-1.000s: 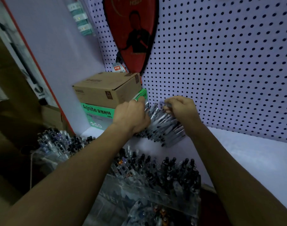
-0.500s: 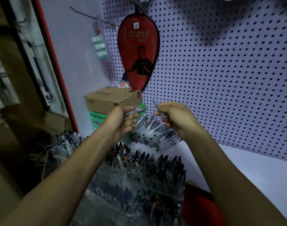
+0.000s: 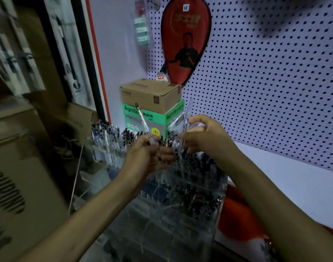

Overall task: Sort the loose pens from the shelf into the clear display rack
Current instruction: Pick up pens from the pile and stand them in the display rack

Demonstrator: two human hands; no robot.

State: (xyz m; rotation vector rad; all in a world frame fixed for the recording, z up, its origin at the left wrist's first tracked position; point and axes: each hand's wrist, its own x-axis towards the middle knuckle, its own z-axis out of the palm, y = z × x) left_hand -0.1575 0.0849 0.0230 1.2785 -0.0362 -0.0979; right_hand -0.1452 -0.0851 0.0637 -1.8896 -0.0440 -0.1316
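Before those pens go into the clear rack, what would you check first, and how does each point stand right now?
1. Left hand grips a clear-barrelled pen: ok.
2. Right hand holds a slim clear pen: ok.
3. Both hands are above the clear plastic display rack: ok.
4. A free slot in the rack: cannot tell, it looks crowded.
5. Pen types match the slot: cannot tell, blurred.

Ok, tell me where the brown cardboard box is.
In the head view the brown cardboard box sits upper centre, stacked on the green and grey carton, just below the red paddle case on the pegboard.
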